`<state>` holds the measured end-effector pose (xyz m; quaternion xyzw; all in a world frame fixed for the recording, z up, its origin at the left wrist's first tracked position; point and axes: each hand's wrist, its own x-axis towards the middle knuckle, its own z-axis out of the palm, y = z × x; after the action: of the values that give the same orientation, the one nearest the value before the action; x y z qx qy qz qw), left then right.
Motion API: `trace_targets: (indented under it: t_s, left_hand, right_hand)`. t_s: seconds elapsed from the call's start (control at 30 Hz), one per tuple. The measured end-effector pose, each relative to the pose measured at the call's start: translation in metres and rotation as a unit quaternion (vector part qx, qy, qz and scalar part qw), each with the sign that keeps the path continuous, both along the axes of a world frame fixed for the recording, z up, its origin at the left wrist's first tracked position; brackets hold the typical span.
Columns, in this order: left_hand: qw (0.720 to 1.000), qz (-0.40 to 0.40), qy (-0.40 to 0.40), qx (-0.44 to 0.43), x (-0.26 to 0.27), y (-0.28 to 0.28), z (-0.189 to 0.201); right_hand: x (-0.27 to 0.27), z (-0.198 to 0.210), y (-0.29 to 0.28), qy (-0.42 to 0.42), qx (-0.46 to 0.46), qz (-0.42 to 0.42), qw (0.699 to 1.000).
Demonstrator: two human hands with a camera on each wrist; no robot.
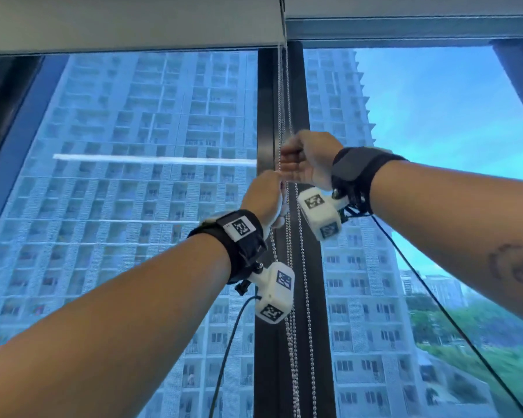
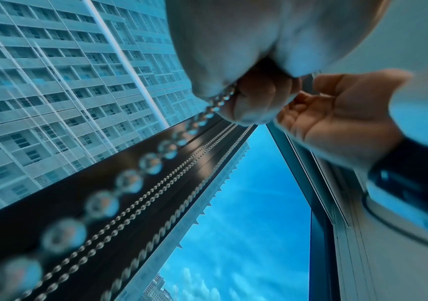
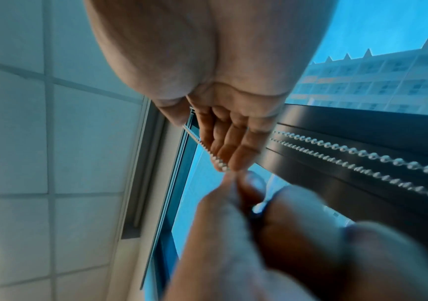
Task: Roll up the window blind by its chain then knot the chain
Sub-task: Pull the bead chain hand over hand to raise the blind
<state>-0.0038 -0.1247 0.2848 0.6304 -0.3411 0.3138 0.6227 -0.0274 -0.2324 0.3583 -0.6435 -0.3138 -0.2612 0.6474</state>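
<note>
A: Item one, left hand (image 1: 264,197): fingers curled round the chain (image 1: 305,297), low by the mullion (image 1: 266,116).
B: Right hand (image 1: 310,158)?
A: Just above, fingers bent against a strand. Whether it truly grips, cannot tell.
B: Handling?
A: Likely light, limp and slippery. Pinch between beads, near the hands.
B: Blind (image 1: 127,22)?
A: Rolled high at the window's top edge.
B: Unclear?
A: Chain's lower loop cut off; fingertips blurred; which strand is whose, uncertain.

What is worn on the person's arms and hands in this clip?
Both forearms are bare, no sleeves. Each wrist has a black strap bearing a square black-and-white marker, with a white camera block carrying similar markers and a thin black cable. The right forearm shows a dark swirl tattoo.
</note>
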Motion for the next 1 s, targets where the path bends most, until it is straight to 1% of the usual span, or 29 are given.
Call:
trace_targets:
  t_s: [0.07, 0.13, 0.2, 0.27, 0.37, 0.47, 0.57, 0.73, 0.83, 1.0]
  left_hand:
    - [1.000, -0.010, -0.003, 0.001, 0.000, 0.001, -0.006]
    - [1.000, -0.008, -0.005, 0.005, 0.000, 0.000, -0.006]
    - [1.000, 0.002, -0.016, 0.023, 0.002, 0.001, -0.006]
    - [0.999, -0.008, -0.024, 0.046, 0.007, 0.003, -0.007]
    - [0.998, 0.004, 0.000, 0.061, 0.014, 0.011, -0.010]
    - [0.997, 0.004, 0.022, 0.070, 0.010, 0.028, 0.000]
    - [0.997, -0.001, 0.026, 0.069, 0.006, 0.041, 0.018]
    - [0.998, 0.001, 0.016, 0.065, -0.001, 0.037, 0.042]
    - [0.998, 0.000, 0.005, 0.060, -0.004, 0.030, 0.051]
    - [0.999, -0.019, -0.020, 0.042, -0.011, 0.017, 0.064]
  right_hand:
    - [0.001, 0.012, 0.009, 0.007, 0.022, 0.032, 0.999]
    - [0.005, 0.015, 0.017, 0.028, 0.031, 0.064, 0.997]
    - [0.010, 0.014, 0.024, 0.019, 0.046, 0.071, 0.996]
    - [0.013, 0.011, 0.027, 0.010, 0.081, 0.085, 0.993]
    - [0.007, 0.004, 0.026, 0.012, 0.117, 0.055, 0.992]
    - [0.004, -0.001, 0.022, -0.006, 0.118, 0.059, 0.991]
    - [0.005, -0.008, 0.019, -0.036, 0.115, 0.038, 0.992]
    - [0.004, -0.022, 0.019, -0.045, 0.117, 0.020, 0.992]
    - [-0.001, -0.031, 0.020, -0.037, 0.109, 0.047, 0.992]
    - [0.008, -0.042, 0.018, -0.026, 0.090, 0.083, 0.992]
